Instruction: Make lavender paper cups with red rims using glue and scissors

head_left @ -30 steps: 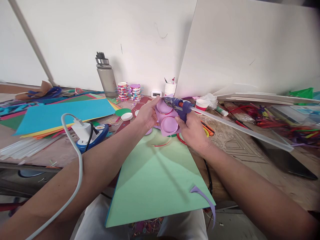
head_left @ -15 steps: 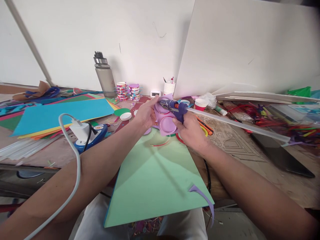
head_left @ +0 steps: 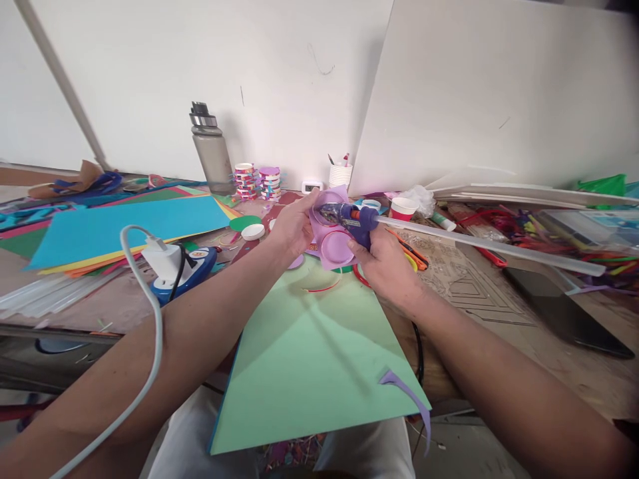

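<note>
We are gripping the glue gun point(head_left: 357, 217) in our right hand point(head_left: 384, 263), its nozzle seemingly touching the purple piece point(head_left: 333, 229) that our left hand point(head_left: 294, 226) is pinching above the green sheet's point(head_left: 309, 359) far edge, gluing apparently unfinished.

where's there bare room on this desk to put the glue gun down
The light green sheet is bare in front of both hands, apart from a purple scrap at its near right corner. The blue sheet left of the charger is also bare. Crowded: the strip around the right hand with the glue gun, and the pile of craft sticks far right.
</note>
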